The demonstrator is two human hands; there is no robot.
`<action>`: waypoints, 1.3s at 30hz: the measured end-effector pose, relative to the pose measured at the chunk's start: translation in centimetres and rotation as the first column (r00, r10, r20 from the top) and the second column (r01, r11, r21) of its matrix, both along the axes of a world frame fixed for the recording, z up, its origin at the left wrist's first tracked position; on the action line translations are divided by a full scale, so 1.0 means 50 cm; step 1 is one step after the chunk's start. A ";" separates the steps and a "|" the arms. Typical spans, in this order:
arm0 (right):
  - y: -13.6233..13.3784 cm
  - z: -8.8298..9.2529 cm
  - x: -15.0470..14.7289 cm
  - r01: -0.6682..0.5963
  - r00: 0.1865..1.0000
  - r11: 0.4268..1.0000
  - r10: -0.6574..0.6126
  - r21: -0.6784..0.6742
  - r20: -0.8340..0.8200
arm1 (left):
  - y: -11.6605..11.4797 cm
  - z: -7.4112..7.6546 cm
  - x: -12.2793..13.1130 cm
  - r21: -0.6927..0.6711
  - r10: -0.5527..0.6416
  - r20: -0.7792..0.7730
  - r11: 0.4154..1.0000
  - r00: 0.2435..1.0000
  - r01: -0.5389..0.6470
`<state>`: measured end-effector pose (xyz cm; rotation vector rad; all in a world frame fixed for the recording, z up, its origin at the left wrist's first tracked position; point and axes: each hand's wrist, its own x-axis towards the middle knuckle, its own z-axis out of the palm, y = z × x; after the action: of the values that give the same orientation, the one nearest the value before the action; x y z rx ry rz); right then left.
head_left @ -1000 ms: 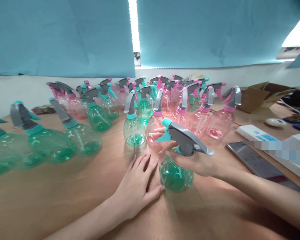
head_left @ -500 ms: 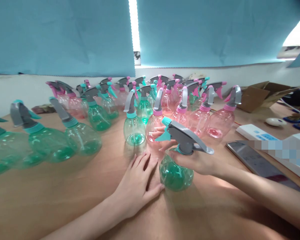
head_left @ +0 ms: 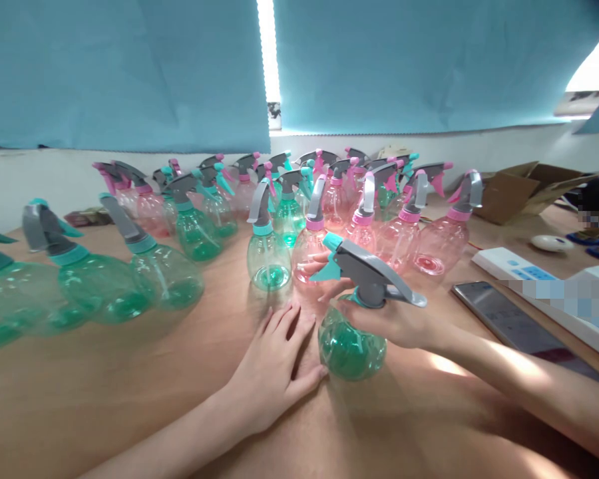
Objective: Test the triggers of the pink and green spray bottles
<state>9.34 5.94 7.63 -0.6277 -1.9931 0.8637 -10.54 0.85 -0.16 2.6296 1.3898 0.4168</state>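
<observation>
A green spray bottle (head_left: 350,351) with a grey head and teal trigger stands upright on the wooden table (head_left: 180,392). My right hand (head_left: 397,322) is closed around its neck from the right, with some fingers hidden behind the head and trigger. My left hand (head_left: 274,369) lies flat on the table just left of that bottle, fingers spread and holding nothing; its thumb is close to the bottle's base. Beyond my left fingertips is another green spray bottle (head_left: 268,263), and a pink spray bottle (head_left: 309,249) stands beside it, partly behind my right fingers.
Several green and pink spray bottles crowd the back of the table, with a green row (head_left: 167,283) at left. To the right lie a phone (head_left: 509,326), a white power strip (head_left: 509,266), a white mouse (head_left: 552,243) and an opened cardboard box (head_left: 504,193). Blue blinds (head_left: 419,66) hang behind.
Both hands and the spray bottle keep their places. Brighter patches of light now fall on my right forearm and the table near it.
</observation>
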 end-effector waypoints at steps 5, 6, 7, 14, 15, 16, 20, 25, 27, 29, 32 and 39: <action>0.001 -0.001 0.000 0.002 1.000 0.999 -0.002 -0.039 0.002 | -0.001 -0.004 -0.001 0.011 0.001 0.001 1.000 1.000 -0.001; 0.001 0.000 0.000 -0.001 1.000 0.999 0.002 -0.045 0.003 | -0.001 -0.005 -0.002 0.012 0.002 0.003 1.000 1.000 -0.002; 0.000 0.002 0.000 -0.008 1.000 0.999 0.008 -0.050 0.002 | -0.001 -0.005 -0.002 0.011 0.001 0.004 1.000 1.000 -0.001; -0.002 0.001 0.005 -0.038 0.999 0.997 0.038 -0.061 0.010 | 0.001 0.002 0.000 -0.020 0.002 -0.015 1.000 1.000 -0.002; -0.002 0.000 0.005 -0.044 0.999 0.997 0.045 -0.059 0.008 | 0.001 0.001 0.000 -0.014 0.000 -0.011 1.000 1.000 0.000; -0.001 -0.001 0.006 -0.049 0.999 0.997 0.050 -0.058 0.005 | 0.001 -0.001 -0.001 -0.007 -0.002 -0.006 1.000 1.000 0.002; 0.000 -0.003 0.006 -0.044 0.999 0.996 0.045 -0.073 0.013 | 0.000 -0.005 -0.003 0.007 -0.001 0.012 1.000 1.000 0.001; 0.002 -0.006 0.010 -0.058 0.998 0.996 0.059 -0.065 0.018 | 0.000 -0.006 -0.004 -0.002 -0.001 0.014 1.000 1.000 0.001; 0.002 -0.006 0.011 -0.067 0.998 0.996 0.068 -0.058 0.012 | 0.000 -0.006 -0.004 0.001 0.000 0.014 1.000 1.000 0.000; 0.002 -0.004 0.011 -0.067 0.998 0.996 0.067 -0.061 0.006 | 0.000 -0.005 -0.003 0.003 0.004 0.010 1.000 1.000 -0.004; -0.001 0.002 0.012 -0.067 0.998 0.993 0.066 -0.092 -0.015 | 0.000 -0.002 -0.002 -0.004 0.006 0.006 1.000 1.000 -0.006; 0.000 0.001 0.018 -0.068 0.997 0.996 0.065 -0.059 -0.051 | -0.001 -0.004 -0.003 0.006 -0.003 0.000 1.000 1.000 0.003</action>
<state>10.23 5.95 7.70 -0.5714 -1.9588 0.9744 -10.70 0.82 -0.38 2.6365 1.3865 0.4216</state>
